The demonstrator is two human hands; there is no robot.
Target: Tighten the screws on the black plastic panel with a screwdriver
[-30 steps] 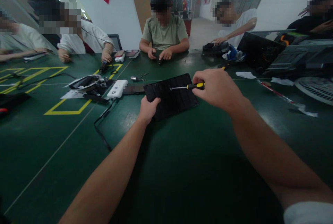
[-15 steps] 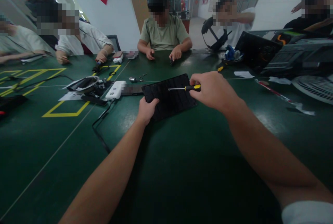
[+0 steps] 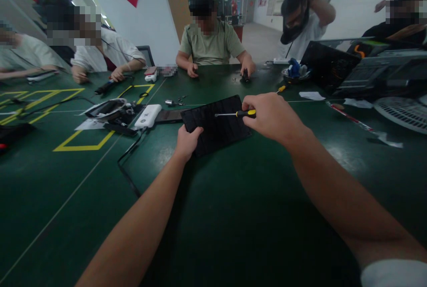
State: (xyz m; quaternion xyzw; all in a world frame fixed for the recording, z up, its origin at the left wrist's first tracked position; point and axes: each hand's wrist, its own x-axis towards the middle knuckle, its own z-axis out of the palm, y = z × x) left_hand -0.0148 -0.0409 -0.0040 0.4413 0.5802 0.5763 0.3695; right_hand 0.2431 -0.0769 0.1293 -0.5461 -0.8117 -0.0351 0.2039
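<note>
A flat black panel (image 3: 220,127) is tilted over the green table (image 3: 233,198). My left hand (image 3: 188,141) grips its left edge, with the thumb on top. In my right hand (image 3: 267,113) is a screwdriver (image 3: 247,113) with a yellow and black handle, held by the fingers over the panel's right side. Its metal shaft points left across the panel; whether the tip touches the surface I cannot tell. Just left of the panel lie a dark phone-like device (image 3: 169,116) and a white power bank (image 3: 148,116) with a black cable.
Small metal parts (image 3: 170,102) lie behind the panel. Another screwdriver (image 3: 282,88), a blue item in a bowl (image 3: 296,70), a computer case (image 3: 383,69) and a white fan grille (image 3: 405,111) are at the right. Several people sit around the table.
My hands, the panel and the screwdriver have barely moved. Across the table, a person's hand has shifted right with a dark object; another person has raised a black headset.
</note>
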